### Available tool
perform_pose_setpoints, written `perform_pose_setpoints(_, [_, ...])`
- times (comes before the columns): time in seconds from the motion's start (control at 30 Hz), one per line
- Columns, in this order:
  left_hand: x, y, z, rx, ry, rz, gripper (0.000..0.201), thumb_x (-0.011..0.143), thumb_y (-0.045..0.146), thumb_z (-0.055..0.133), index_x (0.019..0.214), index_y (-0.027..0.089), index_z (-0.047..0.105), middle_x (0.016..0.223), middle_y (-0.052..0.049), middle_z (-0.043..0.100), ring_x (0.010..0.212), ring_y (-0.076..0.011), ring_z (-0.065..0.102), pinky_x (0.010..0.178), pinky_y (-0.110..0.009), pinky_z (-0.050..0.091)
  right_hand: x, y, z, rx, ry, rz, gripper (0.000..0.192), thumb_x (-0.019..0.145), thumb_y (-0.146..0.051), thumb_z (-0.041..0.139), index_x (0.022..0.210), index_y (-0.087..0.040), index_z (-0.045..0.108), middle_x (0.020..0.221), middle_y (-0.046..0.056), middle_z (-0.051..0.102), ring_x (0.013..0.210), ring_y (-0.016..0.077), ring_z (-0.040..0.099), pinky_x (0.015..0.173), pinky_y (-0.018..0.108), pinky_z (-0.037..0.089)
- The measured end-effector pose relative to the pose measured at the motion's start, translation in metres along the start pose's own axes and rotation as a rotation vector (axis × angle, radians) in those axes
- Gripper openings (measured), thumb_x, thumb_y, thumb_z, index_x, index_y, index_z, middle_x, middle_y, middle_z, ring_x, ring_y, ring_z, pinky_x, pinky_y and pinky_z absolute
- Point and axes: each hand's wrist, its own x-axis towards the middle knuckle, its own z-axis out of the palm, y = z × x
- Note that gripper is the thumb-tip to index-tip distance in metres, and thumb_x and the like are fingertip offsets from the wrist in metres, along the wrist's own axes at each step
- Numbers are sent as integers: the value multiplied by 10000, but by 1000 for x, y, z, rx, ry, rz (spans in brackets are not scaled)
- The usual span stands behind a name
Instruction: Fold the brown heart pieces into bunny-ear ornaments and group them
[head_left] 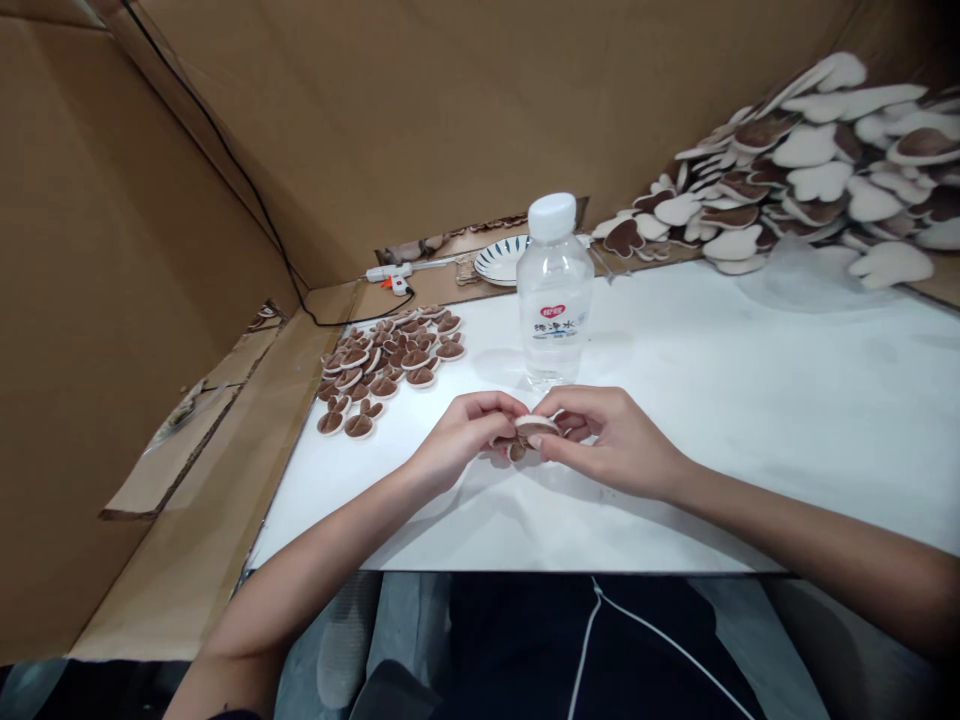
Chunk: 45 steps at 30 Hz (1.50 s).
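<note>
Between my two hands is a small brown-and-white felt piece (537, 426), raised just over the white table in front of the bottle. My left hand (480, 430) pinches it from the left side, fingers curled. From the right, my right hand (600, 430) grips its edge between thumb and fingers. A smaller brown, white-rimmed part (516, 452) shows beneath the fingertips; whether it is joined to the piece I cannot tell. To the left lies a heap of brown felt pieces with white rims and ear-like tops (390, 358).
A clear water bottle (555, 300) with a white cap stands just beyond my hands. Behind are a glue gun (391, 275) with a black cord and a striped plate (496, 262). A large pile of felt cutouts (817, 180) fills the back right. Cardboard walls (450, 110) enclose the table (750, 400).
</note>
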Motion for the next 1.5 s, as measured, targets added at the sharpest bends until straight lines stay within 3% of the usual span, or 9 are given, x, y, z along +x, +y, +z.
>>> perform_pose_setpoints(0.2, [2, -4, 5, -28, 8, -76, 86, 669, 152, 578, 750, 129, 591, 600, 15, 555, 496, -64, 479, 497, -187, 343, -2, 3, 5, -56, 0, -143, 75, 807, -190, 601, 846, -176, 663, 830, 36, 634, 690, 129, 597, 600, 244, 501])
perform_pose_setpoints(0.27, [2, -3, 5, -25, 20, -61, 106, 711, 211, 600, 781, 132, 599, 637, 12, 563, 529, -68, 499, 517, -183, 364, -1, 2, 4, 0, 1, -91, 72, 808, -215, 614, 852, -177, 655, 843, 38, 651, 715, 139, 620, 640, 257, 516])
perform_pose_setpoints(0.37, [0, 0, 2, -23, 74, 78, 194, 805, 318, 542, 859, 145, 612, 740, -11, 595, 641, -102, 561, 587, -205, 421, 1, 3, 1, 140, 39, 62, 127, 792, -276, 654, 857, -168, 636, 842, 52, 678, 757, 169, 649, 690, 290, 529])
perform_pose_setpoints(0.5, [-2, 1, 0, 87, 122, 265, 212, 762, 267, 647, 927, 144, 591, 783, -13, 602, 715, -112, 578, 686, -233, 466, 3, 5, -3, 351, 70, 172, 232, 754, -337, 701, 869, -155, 612, 842, 60, 677, 781, 179, 656, 661, 285, 529])
perform_pose_setpoints(0.73, [-2, 0, 0, 128, 79, 309, 295, 756, 313, 700, 969, 130, 611, 774, -23, 602, 678, -101, 565, 591, -207, 474, 3, 7, -5, 430, 27, 253, 261, 806, -417, 644, 794, -156, 635, 794, 42, 656, 742, 143, 624, 620, 252, 515])
perform_pose_setpoints(0.93, [-1, 5, -9, 17, -15, 244, 315, 787, 326, 679, 1052, 170, 612, 732, 4, 601, 610, -69, 536, 551, -178, 431, 3, 12, -8, 593, -180, 230, 221, 784, -364, 690, 812, -147, 663, 779, 29, 634, 686, 120, 603, 587, 237, 535])
perform_pose_setpoints(1.17, [-4, 5, -5, 7, -11, 226, 347, 727, 335, 734, 993, 157, 599, 908, -52, 653, 795, -155, 636, 750, -298, 516, 3, 13, -4, 600, -52, 249, 220, 771, -339, 708, 875, -160, 633, 879, 56, 687, 835, 168, 673, 726, 293, 571])
perform_pose_setpoints(1.3, [-4, 2, -2, 133, -33, 189, 267, 727, 315, 732, 856, 104, 631, 818, -62, 652, 738, -141, 620, 674, -260, 499, 4, 11, -2, 608, -60, 265, 190, 769, -306, 702, 846, -158, 611, 844, 44, 666, 819, 174, 675, 724, 307, 578])
perform_pose_setpoints(1.5, [-4, 0, -4, 118, -121, 75, 276, 689, 324, 754, 818, 104, 647, 703, -16, 608, 614, -90, 544, 559, -210, 422, 3, 6, -1, 513, -46, 188, 204, 807, -347, 662, 874, -165, 597, 846, 31, 634, 748, 137, 638, 578, 227, 534])
